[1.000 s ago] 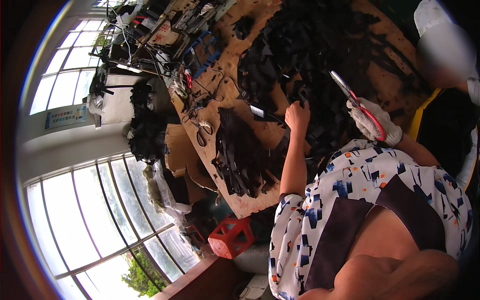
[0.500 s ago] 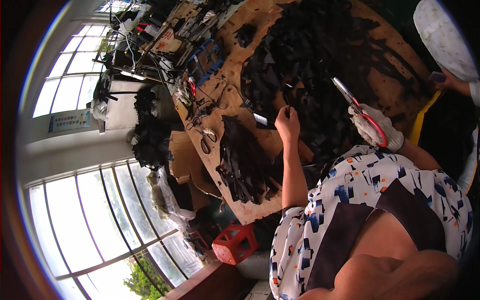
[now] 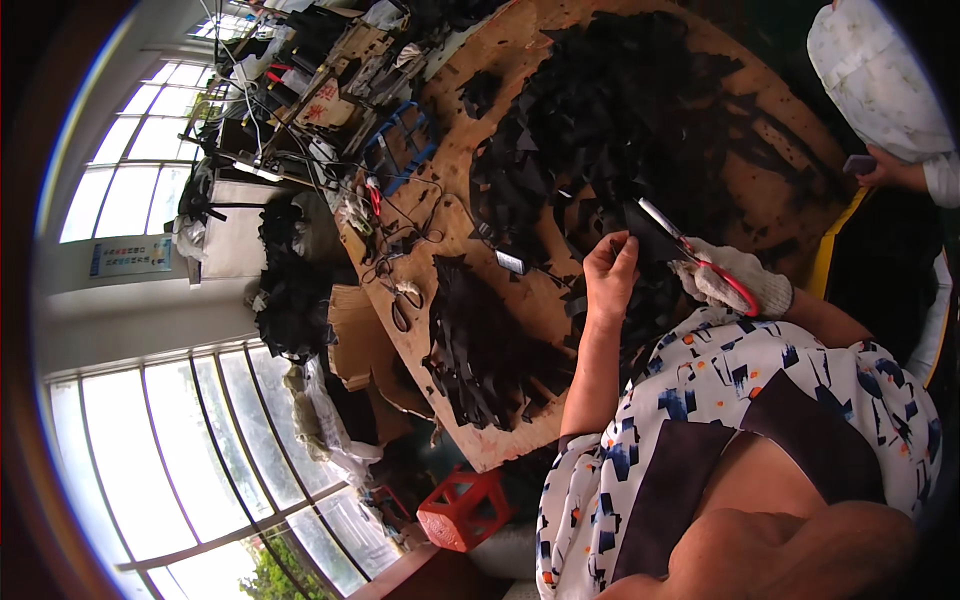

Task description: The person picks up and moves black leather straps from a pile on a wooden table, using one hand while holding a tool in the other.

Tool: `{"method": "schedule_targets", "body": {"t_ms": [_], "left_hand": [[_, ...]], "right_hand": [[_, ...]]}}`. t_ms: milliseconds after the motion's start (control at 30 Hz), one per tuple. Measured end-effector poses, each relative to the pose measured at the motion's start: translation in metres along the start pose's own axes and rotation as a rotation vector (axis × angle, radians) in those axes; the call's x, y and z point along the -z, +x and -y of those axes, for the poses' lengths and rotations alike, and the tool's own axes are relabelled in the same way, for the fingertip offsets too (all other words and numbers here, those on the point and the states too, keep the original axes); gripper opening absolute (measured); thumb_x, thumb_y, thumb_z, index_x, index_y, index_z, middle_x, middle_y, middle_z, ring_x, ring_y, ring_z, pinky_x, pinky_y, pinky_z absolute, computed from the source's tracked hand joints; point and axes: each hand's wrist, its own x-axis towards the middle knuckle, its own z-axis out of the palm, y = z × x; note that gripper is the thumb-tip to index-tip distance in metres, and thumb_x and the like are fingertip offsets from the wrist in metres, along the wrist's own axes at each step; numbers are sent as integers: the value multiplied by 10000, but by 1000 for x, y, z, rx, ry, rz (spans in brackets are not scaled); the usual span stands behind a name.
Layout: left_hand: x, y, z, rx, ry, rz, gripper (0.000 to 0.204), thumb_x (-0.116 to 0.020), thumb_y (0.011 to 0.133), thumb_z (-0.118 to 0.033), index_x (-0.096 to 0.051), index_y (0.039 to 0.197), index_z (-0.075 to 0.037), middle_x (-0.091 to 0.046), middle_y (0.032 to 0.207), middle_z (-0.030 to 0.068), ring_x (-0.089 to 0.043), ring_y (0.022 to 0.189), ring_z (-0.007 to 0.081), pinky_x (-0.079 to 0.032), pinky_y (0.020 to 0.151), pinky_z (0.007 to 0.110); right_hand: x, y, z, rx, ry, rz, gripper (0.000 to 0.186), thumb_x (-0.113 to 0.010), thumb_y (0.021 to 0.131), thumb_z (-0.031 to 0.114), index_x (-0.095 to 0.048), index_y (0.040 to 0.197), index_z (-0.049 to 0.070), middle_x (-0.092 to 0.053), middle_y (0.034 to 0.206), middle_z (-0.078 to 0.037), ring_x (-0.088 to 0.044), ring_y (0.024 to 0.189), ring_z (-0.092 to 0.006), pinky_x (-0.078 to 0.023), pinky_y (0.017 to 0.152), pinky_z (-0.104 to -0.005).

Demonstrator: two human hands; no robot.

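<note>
My left hand [image 3: 610, 275] is closed in a pinch above the worktable, at the edge of a black fabric piece [image 3: 655, 240]. What exactly lies between its fingertips is dark and hard to make out. In a knitted white glove, my right hand [image 3: 725, 275] grips scissors [image 3: 662, 220] with red handles. Their blades point up and left, beside the black piece and close to my left fingers. Whether the blades touch the fabric cannot be told. A large heap of black fabric scraps [image 3: 570, 110] spreads beyond both hands.
A second dark pile [image 3: 480, 345] lies on the wooden table [image 3: 470, 435] at left, near a small white-labelled item [image 3: 510, 262] and another pair of scissors [image 3: 402, 305]. A blue frame [image 3: 400, 145] stands farther back. A red stool [image 3: 465, 510] is below. Another person's hand [image 3: 890, 170] holds a phone-like object.
My left hand has moved right, toward the scissors. The scissors have come slightly left and nearer, so hand and blades are now close together. The whole view has shifted a little.
</note>
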Motion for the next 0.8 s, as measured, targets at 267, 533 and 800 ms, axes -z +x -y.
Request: {"method": "schedule_targets", "body": {"t_ms": [267, 533, 800], "left_hand": [[-8, 1, 3, 7, 130, 8, 135, -566, 856, -130, -589, 897, -3, -442, 599, -66, -346, 462, 10, -272, 415, 175], [-1, 2, 1, 32, 202, -20, 153, -578, 847, -145, -600, 884, 1, -467, 606, -60, -376, 479, 9, -287, 424, 173], [2, 1, 4, 75, 370, 26, 149, -579, 820, -129, -620, 857, 10, -481, 594, -69, -374, 462, 5, -278, 414, 179]], "right_hand": [[2, -1, 3, 74, -87, -50, 398, -481, 891, 328, -443, 1207, 89, -519, 715, 11, -471, 576, -44, -392, 497, -199], [-2, -6, 5, -21, -30, -60, 352, -465, 911, 301, -452, 1146, 39, -464, 669, 12, -425, 533, -49, -368, 491, -200], [-1, -2, 3, -7, -298, -100, 407, -441, 910, 401, -454, 1101, 41, -427, 600, 36, -394, 493, -46, -340, 459, -184]]}}
